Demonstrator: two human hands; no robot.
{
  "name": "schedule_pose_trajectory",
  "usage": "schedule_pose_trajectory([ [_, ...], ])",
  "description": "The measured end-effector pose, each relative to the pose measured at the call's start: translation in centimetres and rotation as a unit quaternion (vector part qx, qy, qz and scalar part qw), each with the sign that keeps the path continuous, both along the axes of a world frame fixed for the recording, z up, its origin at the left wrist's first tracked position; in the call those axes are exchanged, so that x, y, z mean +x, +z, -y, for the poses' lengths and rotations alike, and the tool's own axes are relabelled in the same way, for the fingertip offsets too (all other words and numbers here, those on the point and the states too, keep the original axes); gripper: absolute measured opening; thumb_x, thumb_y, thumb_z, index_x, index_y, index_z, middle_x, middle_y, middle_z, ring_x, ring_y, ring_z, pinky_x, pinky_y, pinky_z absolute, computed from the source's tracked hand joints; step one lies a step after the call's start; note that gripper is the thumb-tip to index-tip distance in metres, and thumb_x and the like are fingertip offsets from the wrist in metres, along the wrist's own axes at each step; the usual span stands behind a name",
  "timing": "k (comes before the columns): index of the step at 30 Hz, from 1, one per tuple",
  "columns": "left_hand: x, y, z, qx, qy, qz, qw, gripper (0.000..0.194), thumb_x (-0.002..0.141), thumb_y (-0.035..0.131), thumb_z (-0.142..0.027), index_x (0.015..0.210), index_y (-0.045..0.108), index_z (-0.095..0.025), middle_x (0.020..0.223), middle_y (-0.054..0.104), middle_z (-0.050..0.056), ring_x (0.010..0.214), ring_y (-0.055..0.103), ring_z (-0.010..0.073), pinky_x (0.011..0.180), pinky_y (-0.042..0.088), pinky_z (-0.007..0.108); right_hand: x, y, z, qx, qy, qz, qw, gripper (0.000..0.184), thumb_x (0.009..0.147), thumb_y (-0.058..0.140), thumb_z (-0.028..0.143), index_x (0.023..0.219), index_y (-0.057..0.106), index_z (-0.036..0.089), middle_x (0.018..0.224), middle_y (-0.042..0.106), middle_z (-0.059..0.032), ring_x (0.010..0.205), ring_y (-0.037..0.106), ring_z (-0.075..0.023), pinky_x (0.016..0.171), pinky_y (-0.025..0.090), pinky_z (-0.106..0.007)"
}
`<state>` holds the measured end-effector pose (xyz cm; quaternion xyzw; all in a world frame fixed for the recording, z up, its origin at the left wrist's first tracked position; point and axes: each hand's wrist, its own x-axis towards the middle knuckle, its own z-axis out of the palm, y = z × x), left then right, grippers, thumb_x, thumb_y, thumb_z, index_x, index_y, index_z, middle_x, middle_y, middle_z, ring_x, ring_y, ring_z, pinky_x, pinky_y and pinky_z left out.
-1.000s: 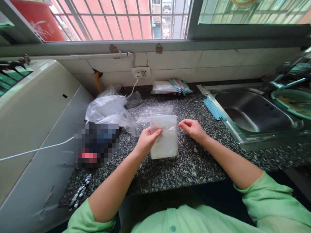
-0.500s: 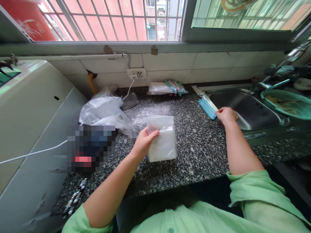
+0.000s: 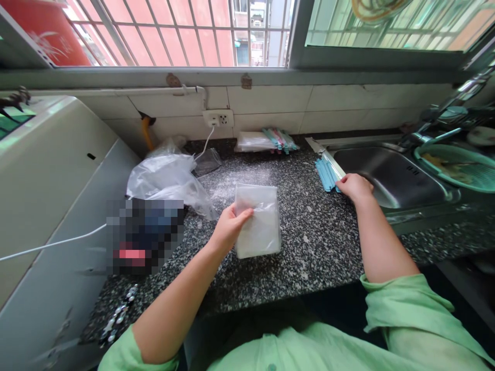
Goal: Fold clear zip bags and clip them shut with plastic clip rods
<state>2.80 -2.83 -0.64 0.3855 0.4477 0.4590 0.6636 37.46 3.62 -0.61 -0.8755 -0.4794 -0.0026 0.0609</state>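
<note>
A flat stack of clear plastic bags [image 3: 261, 234] is gripped in my left hand [image 3: 229, 226], thumb on top, over the middle of the counter. Beside the sink lies a bunch of thin light-blue strips [image 3: 326, 174], whose exact kind I cannot make out. My right hand [image 3: 356, 186] pinches at the near end of that bunch; how many strips are between the fingertips is hidden. Along the sink's left edge, just behind the strips, runs a shiny silvery strip [image 3: 335, 166].
Packed clear bags with blue and pink strips [image 3: 257, 141] lie by the wall. A crumpled plastic bag [image 3: 162, 172] and a blurred-out dark object [image 3: 149, 234] with a white cable are at left. The steel sink [image 3: 394, 178] and a green basket [image 3: 479, 178] are right.
My right hand has shifted slightly left, and the blue strips have fanned out a little. My left hand and its bags have hardly moved.
</note>
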Motion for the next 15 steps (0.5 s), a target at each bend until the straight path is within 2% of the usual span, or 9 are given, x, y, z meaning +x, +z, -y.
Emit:
schedule_pose_trajectory([
  [3,0.0,0.0,0.1,0.003,0.000,-0.003,1.000,0.040,0.049,0.078,-0.035,0.078,0.063,-0.012,0.064,0.064,0.000,0.056,0.055,0.0117,0.057,0.043,0.022,-0.3,0.4,0.1,-0.067,-0.016,0.022,0.997,0.031,0.070,0.058,0.029,0.093,0.070,0.013,0.096,0.068,-0.0183,0.088,0.064,-0.0297,0.071,0.048,-0.038],
  [7,0.0,0.1,0.1,-0.002,-0.001,-0.004,1.000,0.041,0.049,0.078,-0.036,0.079,0.063,-0.013,0.065,0.064,0.001,0.057,0.056,0.0127,0.057,0.043,0.023,-0.7,0.7,0.2,-0.078,-0.027,0.036,0.996,0.036,0.070,0.059,0.030,0.097,0.069,0.007,0.096,0.066,-0.0234,0.090,0.063,-0.0321,0.068,0.048,-0.037],
  [11,0.0,0.2,0.1,-0.016,-0.010,0.003,1.000,0.042,0.048,0.078,-0.038,0.077,0.061,-0.014,0.062,0.062,-0.001,0.053,0.053,0.0111,0.055,0.043,0.022,-0.7,0.9,0.1,-0.048,-0.046,0.043,0.997,0.033,0.070,0.058,0.026,0.094,0.069,0.007,0.093,0.066,-0.0246,0.087,0.063,-0.0324,0.066,0.047,-0.037],
  [15,0.1,0.3,0.1,-0.020,-0.009,0.001,1.000,0.042,0.047,0.078,-0.040,0.074,0.060,-0.014,0.060,0.060,-0.002,0.050,0.051,0.0098,0.052,0.041,0.021,-1.3,1.2,0.3,0.041,-0.020,0.047,0.998,0.031,0.075,0.053,0.029,0.093,0.069,0.011,0.091,0.067,-0.0203,0.084,0.063,-0.0310,0.065,0.044,-0.036],
])
